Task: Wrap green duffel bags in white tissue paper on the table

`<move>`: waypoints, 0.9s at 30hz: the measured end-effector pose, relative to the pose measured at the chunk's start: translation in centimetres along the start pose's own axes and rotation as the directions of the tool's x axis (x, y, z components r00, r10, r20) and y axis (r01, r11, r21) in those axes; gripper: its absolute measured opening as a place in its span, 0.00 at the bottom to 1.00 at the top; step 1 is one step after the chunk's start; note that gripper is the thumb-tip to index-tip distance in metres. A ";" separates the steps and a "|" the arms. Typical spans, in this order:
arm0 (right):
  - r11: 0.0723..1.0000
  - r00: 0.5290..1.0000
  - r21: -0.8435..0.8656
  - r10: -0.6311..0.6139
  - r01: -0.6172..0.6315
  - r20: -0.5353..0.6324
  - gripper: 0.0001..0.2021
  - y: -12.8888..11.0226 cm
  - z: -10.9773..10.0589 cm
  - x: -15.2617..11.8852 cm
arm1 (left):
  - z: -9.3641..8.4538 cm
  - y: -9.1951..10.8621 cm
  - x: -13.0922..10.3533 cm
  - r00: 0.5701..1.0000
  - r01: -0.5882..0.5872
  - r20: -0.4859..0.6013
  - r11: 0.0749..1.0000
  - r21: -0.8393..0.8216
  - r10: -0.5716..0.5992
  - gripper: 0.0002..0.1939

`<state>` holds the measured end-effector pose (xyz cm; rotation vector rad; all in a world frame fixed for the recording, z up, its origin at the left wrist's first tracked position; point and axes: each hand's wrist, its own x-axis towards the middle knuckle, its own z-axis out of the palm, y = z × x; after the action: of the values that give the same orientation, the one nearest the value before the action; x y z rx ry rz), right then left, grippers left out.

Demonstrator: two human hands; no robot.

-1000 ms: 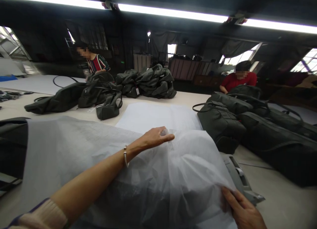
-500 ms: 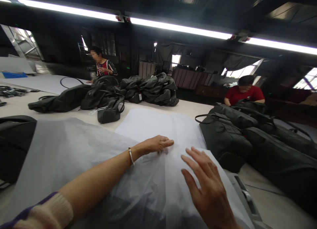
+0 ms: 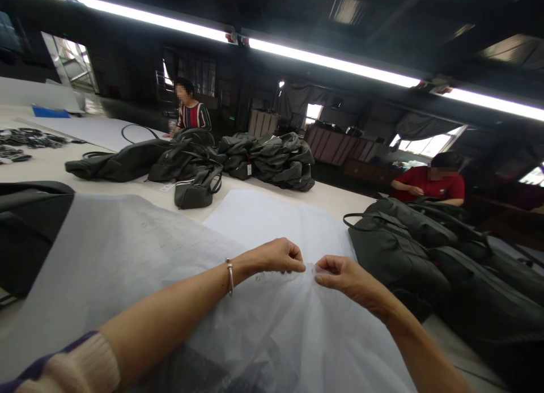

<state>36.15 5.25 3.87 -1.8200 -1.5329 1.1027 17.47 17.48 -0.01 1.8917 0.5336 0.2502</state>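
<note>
A large translucent plastic sheet or bag [image 3: 255, 319] lies across the near part of the table, with something dark showing faintly beneath it. My left hand [image 3: 285, 256], below a silver bracelet, pinches the plastic's far edge near the middle of the view. Just to its right, my right hand [image 3: 334, 272] pinches the same edge between thumb and fingers, and folds run down from there. Only a small gap parts the two hands. Beyond them lies a stack of white sheets [image 3: 263, 211].
Dark bags [image 3: 395, 251] crowd the right side, and more bags [image 3: 280, 160] are heaped at the back. Another dark bag [image 3: 29, 228] stands at the left edge. Black straps [image 3: 34, 138] lie far left. A person in stripes [image 3: 193, 115] and one in red [image 3: 429, 186] are across the table.
My right hand has closed from an open spread and moved up and left onto the plastic's edge, drawing folds. My left hand has shifted slightly right. The view has tilted a little.
</note>
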 end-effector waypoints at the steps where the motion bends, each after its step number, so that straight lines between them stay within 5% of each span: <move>1: 1.000 1.000 0.006 0.004 -0.003 -0.016 0.14 -0.1 -0.1 0.0 | 0.1 0.1 0.0 1.000 -0.001 -0.014 1.000 0.012 0.001 0.09; 11: 0.993 0.996 -0.118 -0.027 0.017 -0.083 0.24 -1.2 -0.7 0.3 | -0.1 1.0 0.3 1.000 -0.029 0.001 0.997 0.067 0.029 0.10; 15: 0.994 0.999 -0.099 0.040 -0.041 -0.017 0.14 -1.2 -0.4 1.8 | 0.1 1.0 0.7 0.999 -0.025 -0.021 0.992 0.123 0.028 0.17; 22: 0.998 0.998 -0.024 0.055 -0.055 -0.002 0.14 3.5 2.4 5.1 | 0.7 2.4 -1.1 0.965 -0.029 -0.230 0.921 0.389 0.128 0.15; 27: 0.997 0.994 0.057 0.040 -0.046 0.102 0.13 7.3 5.1 6.3 | 4.0 3.7 -5.9 0.959 -0.273 0.116 0.729 0.628 0.259 0.16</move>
<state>36.13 9.06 -6.37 -1.7897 -1.5072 1.2637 14.91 10.27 2.39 2.6513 0.3461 0.2536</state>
